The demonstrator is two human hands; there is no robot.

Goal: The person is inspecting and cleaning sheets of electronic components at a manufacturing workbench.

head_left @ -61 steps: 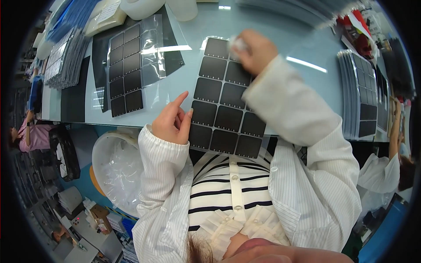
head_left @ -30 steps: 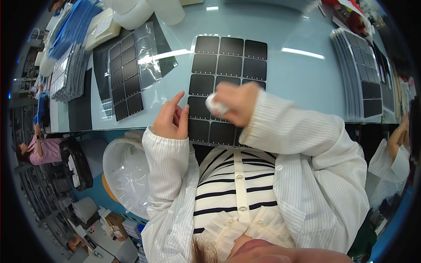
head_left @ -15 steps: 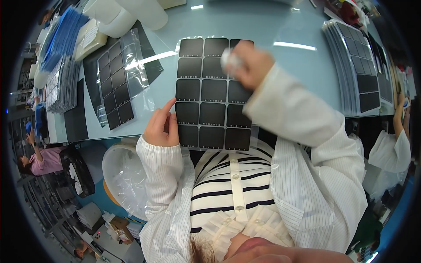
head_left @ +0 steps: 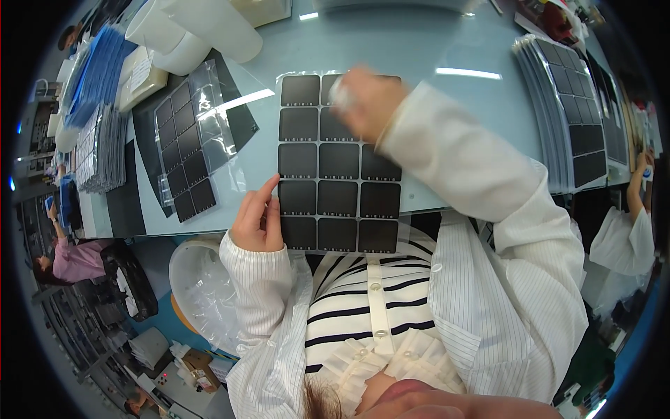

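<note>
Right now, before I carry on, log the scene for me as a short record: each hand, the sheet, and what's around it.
Left hand: index fingertip at the sheet's left edge, grasping nothing
Right hand: blurred, over the sheet's upper part
Held in right: white wad, exact kind unclear
Sheet: black rectangles, three columns by five rows; lower end past the table's near edge
Table: pale blue, shiny
Left side: another black-panelled sheet
Far right: stack of panelled sheets
Below left: white bin
</note>
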